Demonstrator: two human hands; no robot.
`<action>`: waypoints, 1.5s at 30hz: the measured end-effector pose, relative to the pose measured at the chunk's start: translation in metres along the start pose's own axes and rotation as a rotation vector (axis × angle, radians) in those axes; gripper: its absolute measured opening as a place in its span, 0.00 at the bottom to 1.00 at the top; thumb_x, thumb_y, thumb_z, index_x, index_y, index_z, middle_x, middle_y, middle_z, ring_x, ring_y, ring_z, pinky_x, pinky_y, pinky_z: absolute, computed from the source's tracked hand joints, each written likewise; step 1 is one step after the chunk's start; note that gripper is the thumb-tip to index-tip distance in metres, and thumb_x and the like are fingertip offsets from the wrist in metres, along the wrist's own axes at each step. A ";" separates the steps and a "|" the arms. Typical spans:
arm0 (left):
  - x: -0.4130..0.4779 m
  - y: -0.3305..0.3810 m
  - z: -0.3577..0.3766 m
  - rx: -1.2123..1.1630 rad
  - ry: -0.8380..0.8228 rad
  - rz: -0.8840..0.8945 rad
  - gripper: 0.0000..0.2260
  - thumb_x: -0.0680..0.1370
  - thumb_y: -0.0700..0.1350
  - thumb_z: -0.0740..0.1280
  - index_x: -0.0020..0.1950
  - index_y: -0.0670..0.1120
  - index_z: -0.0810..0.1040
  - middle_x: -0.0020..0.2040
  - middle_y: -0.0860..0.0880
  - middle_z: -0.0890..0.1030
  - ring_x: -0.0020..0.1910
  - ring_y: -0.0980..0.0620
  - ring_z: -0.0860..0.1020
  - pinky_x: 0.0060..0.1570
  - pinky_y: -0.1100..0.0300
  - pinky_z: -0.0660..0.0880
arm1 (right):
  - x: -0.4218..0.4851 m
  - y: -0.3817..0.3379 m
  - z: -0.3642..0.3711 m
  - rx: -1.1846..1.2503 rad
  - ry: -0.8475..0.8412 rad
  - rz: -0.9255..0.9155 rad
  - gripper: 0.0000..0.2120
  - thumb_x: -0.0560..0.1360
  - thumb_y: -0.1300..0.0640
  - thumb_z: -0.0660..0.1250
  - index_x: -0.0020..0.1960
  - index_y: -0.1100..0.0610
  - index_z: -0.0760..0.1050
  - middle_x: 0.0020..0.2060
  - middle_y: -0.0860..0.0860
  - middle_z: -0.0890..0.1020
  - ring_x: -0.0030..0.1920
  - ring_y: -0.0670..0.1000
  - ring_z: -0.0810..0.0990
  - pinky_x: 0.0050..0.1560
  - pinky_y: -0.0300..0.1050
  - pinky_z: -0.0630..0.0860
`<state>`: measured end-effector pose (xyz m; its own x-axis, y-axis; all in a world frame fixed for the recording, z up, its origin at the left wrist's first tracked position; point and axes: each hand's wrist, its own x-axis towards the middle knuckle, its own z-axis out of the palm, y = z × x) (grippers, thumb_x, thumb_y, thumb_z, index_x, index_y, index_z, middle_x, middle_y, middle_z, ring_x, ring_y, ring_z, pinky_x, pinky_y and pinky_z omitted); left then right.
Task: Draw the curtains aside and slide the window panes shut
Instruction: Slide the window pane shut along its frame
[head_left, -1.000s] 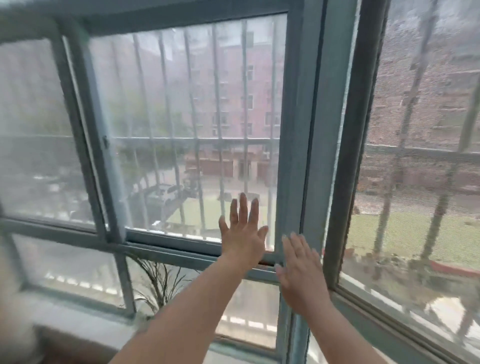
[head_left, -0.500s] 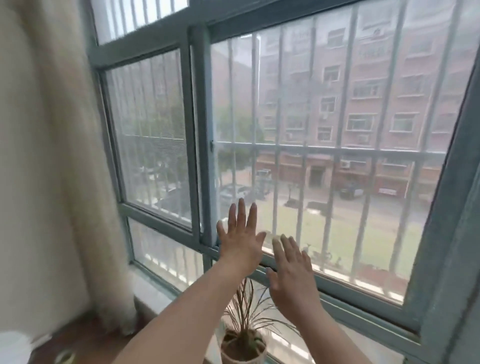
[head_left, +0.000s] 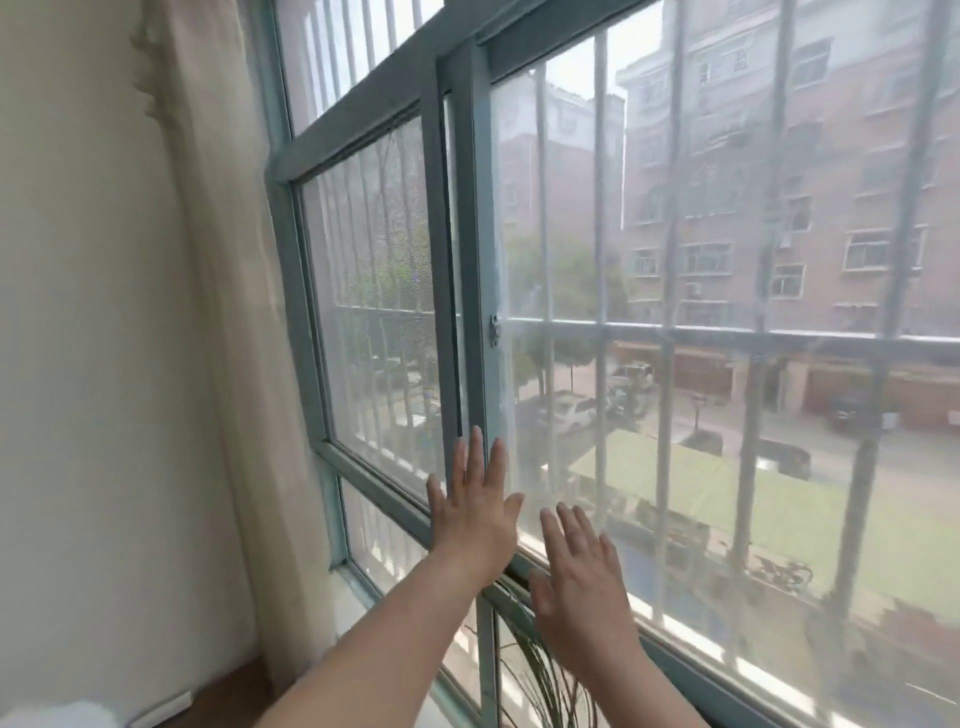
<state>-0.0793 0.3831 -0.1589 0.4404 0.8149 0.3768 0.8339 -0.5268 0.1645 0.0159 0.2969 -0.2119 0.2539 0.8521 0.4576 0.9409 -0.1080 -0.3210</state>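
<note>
Sliding pane (head_left: 571, 208) sits centre-right, its stile (head_left: 480, 234) beside the left panel (head_left: 379, 312). Your left hand (head_left: 475, 512) presses flat on that stile, fingers straight; your right hand (head_left: 579, 587), flat too, rests low on the glass. Curtain (head_left: 228, 312) hangs bunched far left.

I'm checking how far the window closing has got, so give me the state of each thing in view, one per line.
Curtain: gathered aside at the left.
Sliding pane: its stile stands beside the left pane; fully shut or not, cannot tell.
Latch: too small to tell.
Left hand: open, flat on the pane's stile.
Right hand: open, flat at the pane's lower edge.
</note>
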 end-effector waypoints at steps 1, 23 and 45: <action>0.013 0.000 0.003 0.005 0.009 -0.006 0.28 0.81 0.55 0.45 0.73 0.52 0.30 0.70 0.52 0.24 0.71 0.52 0.29 0.69 0.43 0.35 | 0.014 0.005 0.002 0.006 -0.002 -0.017 0.29 0.79 0.50 0.51 0.76 0.52 0.42 0.76 0.50 0.44 0.74 0.48 0.37 0.70 0.47 0.33; 0.239 -0.046 0.016 -0.136 0.190 0.082 0.28 0.82 0.49 0.48 0.74 0.49 0.32 0.73 0.51 0.29 0.72 0.53 0.32 0.68 0.52 0.33 | 0.195 0.034 0.078 0.051 -0.031 -0.018 0.28 0.80 0.53 0.51 0.76 0.55 0.44 0.76 0.49 0.50 0.75 0.46 0.47 0.73 0.42 0.45; 0.368 -0.077 -0.004 -0.168 0.488 0.194 0.28 0.81 0.52 0.51 0.76 0.43 0.44 0.77 0.43 0.51 0.75 0.46 0.50 0.70 0.43 0.41 | 0.338 0.001 0.140 0.236 0.074 0.302 0.30 0.80 0.52 0.55 0.76 0.54 0.43 0.76 0.49 0.54 0.73 0.49 0.57 0.66 0.41 0.58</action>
<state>0.0176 0.7224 -0.0287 0.3424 0.5136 0.7867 0.6709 -0.7199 0.1780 0.0711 0.6566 -0.1736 0.5349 0.7598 0.3695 0.7463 -0.2198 -0.6283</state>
